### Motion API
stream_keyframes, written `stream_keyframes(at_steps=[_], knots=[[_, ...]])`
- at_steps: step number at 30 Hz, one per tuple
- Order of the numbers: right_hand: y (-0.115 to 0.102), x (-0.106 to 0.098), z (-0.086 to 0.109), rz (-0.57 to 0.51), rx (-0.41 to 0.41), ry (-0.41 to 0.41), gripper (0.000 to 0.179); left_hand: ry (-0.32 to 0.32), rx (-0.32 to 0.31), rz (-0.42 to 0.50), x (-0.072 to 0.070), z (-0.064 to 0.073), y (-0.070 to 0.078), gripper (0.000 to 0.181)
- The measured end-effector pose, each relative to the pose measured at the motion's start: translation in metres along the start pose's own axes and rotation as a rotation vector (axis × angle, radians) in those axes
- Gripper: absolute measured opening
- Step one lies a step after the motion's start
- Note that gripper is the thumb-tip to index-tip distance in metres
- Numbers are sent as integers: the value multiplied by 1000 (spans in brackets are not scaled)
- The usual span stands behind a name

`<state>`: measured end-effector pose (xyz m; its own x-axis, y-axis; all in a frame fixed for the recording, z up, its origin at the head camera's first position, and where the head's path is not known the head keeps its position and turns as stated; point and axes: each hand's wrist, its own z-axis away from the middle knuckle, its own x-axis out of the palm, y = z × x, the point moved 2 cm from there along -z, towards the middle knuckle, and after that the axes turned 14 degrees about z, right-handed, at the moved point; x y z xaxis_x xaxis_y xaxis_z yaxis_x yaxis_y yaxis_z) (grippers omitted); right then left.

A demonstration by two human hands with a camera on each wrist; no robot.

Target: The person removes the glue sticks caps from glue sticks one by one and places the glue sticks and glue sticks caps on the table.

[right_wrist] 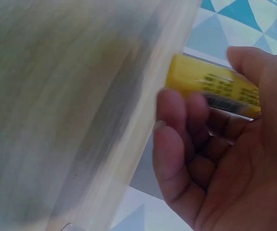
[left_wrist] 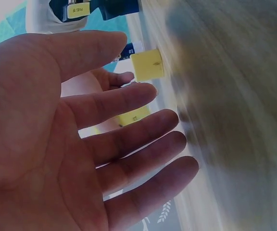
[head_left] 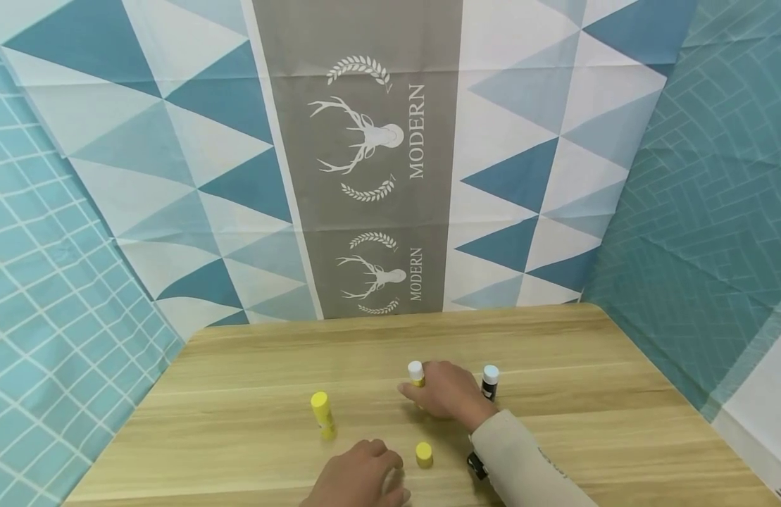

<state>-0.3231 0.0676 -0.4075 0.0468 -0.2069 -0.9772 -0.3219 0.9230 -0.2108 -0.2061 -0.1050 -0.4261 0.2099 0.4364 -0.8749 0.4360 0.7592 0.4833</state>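
In the head view my right hand holds a yellow glue stick with a white top, standing on the table. The right wrist view shows its printed yellow barrel between the thumb and curled fingers. My left hand hovers near the front edge with nothing in it; its fingers are loosely extended in the left wrist view. Just right of it a loose yellow cap sits on the table, also visible as a yellow cap beyond the left fingertips.
A capped yellow glue stick stands on the wooden table to the left. Behind the right wrist is a black glue stick with a white top, partly hidden. Patterned cloth hangs beyond the table's back edge.
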Motion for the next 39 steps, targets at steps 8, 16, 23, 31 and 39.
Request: stream_keyframes(at_steps=[8, 16, 23, 31, 39], knots=[[-3, 1, 0, 6, 2, -37, 42, -1, 6, 10, -1, 1, 1, 27], [-5, 5, -3, -11, -22, -42, 41, 16, 21, 11, -1, 3, -1, 26], [-3, 9, -7, -2, -29, -22, 42, 32, 31, -1, 0, 5, -2, 26], [-1, 10, -8, -22, 3, -5, 39, 20, 17, 8, -1, 5, -3, 27], [7, 12, -7, -29, 45, 8, 56, 48, 31, 87, -4, 3, -2, 25]])
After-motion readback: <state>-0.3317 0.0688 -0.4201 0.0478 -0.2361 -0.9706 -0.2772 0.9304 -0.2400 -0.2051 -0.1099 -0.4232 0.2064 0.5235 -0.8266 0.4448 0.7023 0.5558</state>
